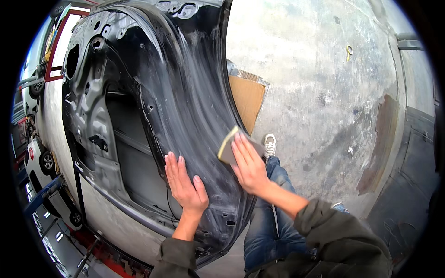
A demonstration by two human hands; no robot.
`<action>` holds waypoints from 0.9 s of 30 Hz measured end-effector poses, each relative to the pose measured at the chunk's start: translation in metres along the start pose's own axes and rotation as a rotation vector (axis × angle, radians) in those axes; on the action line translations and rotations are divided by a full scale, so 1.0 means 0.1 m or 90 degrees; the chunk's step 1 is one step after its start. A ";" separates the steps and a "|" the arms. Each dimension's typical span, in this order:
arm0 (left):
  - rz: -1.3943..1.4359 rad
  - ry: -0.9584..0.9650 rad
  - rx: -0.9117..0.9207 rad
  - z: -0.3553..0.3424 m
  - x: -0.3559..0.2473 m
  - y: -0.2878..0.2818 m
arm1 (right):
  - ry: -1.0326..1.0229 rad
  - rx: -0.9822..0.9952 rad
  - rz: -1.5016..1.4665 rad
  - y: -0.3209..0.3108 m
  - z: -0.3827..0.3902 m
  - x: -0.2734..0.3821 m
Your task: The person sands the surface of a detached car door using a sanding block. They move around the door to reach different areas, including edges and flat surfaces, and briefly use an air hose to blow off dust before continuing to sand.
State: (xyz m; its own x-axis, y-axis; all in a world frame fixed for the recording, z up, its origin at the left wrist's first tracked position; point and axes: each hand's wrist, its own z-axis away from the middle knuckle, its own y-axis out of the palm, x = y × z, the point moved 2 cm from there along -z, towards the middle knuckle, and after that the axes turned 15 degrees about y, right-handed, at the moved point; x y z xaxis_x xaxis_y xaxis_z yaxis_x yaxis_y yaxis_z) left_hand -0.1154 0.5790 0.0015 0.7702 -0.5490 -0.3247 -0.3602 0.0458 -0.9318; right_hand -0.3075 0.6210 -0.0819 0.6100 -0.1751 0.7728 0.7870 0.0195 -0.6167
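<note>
A black car door (194, 104) lies before me, its curved outer band streaked with grey sanding dust. On its right edge my right hand (249, 167) holds a thin sanding pad (226, 149), grey with a yellowish edge, under fingers laid together and extended. Part of the pad is hidden by those fingers. My left hand (186, 191) rests flat on the panel beside the window-like opening, palm down, thumb apart, with nothing in it.
Brown cardboard (247, 99) lies on the concrete floor (306, 97) right of the door. Farther right are a small yellow-handled item (349, 52) and a brown strip (380, 143). Parked cars (46, 162) stand at far left. My shoe (270, 144) is close to the panel's edge.
</note>
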 end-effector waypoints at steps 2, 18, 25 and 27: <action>-0.009 0.000 0.001 -0.02 0.00 0.00 | -0.014 -0.081 -0.084 0.05 -0.63 0.11; -0.021 0.043 -0.062 -0.07 -0.04 0.03 | 0.000 -0.042 0.005 -0.11 0.08 -0.18; -0.034 0.047 -0.071 -0.02 -0.02 0.07 | 0.170 -0.109 -0.064 0.09 1.08 -0.23; -0.043 0.048 -0.070 0.02 0.00 0.07 | 0.219 -0.147 -0.112 0.26 1.35 -0.14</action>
State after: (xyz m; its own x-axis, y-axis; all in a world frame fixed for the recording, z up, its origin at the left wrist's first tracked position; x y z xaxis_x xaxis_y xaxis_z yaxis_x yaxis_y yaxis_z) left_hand -0.1169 0.5808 -0.0049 0.7542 -0.6089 -0.2456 -0.3679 -0.0822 -0.9262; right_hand -0.2832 0.7571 -0.0890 0.3713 -0.4745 0.7981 0.8108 -0.2531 -0.5277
